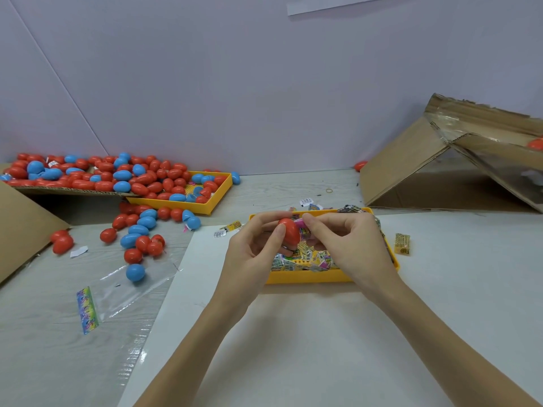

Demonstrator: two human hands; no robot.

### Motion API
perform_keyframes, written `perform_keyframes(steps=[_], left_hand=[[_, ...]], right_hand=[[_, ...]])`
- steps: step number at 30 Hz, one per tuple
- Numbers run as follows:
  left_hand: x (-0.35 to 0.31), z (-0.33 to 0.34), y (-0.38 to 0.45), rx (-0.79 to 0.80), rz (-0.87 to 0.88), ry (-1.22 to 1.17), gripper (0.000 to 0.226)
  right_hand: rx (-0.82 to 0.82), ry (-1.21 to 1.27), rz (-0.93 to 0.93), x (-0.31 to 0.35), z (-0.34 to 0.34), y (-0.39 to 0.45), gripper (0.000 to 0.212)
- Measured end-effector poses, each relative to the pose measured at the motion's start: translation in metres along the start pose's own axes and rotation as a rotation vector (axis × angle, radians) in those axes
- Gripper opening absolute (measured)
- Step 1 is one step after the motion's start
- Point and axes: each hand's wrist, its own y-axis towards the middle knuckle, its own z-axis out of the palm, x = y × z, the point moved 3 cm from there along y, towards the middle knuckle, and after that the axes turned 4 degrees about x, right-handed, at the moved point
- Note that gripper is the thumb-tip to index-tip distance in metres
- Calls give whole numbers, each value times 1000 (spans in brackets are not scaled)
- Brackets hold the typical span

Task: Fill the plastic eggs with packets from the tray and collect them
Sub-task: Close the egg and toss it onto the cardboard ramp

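Fingers of my left hand (252, 248) curl round a red plastic egg (289, 232), thumb on its near side; my grip there hides the egg's lower end, so I cannot tell whether it is a half or a whole shell. My right hand (346, 242) pinches a pink packet (302, 226) against the egg's right side, and most of that packet is covered by my fingertips.

Both hands hover over a yellow plastic tray (308, 277), rectangular with low walls, holding a heap of small glossy printed packets (305, 258); too many overlap to count, and my right wrist hides the tray's right part. One yellow packet (402, 244) lies alone on the white sheet (293, 333) just right of the tray.

On the grey wood-grain tabletop (44, 333) to the left lie loose eggs (141, 233), smooth and shiny, red and blue, roughly two dozen. One blue egg (135, 272) rests on a clear crinkled plastic bag (132, 286) with a rainbow header strip. Behind them a second yellow tray (205, 198) and a cardboard flap (73, 183) carry many more, uncountable. At right a corrugated cardboard box (426, 165) lies tipped, cut off by the frame edge.
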Motion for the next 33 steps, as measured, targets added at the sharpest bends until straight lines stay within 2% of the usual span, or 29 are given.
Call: perform_keyframes(steps=[9,17,27,31,33], left_hand=[[3,0,1,-2,-22,-42,23],[6,-2,2,-61,-15,-121,21],[6,5,-2,-115,101,-229,24],[7,5,-2,-89,105,-149,42],[6,5,-3,-72,168,-64,54]], right_hand=[[27,3,37,-2,0,1,28],[9,-3,12,-2,5,-3,18],[63,272,142,-2,10,-6,24],[58,326,222,-4,8,-5,31],[93,385,274,-5,8,-5,34]])
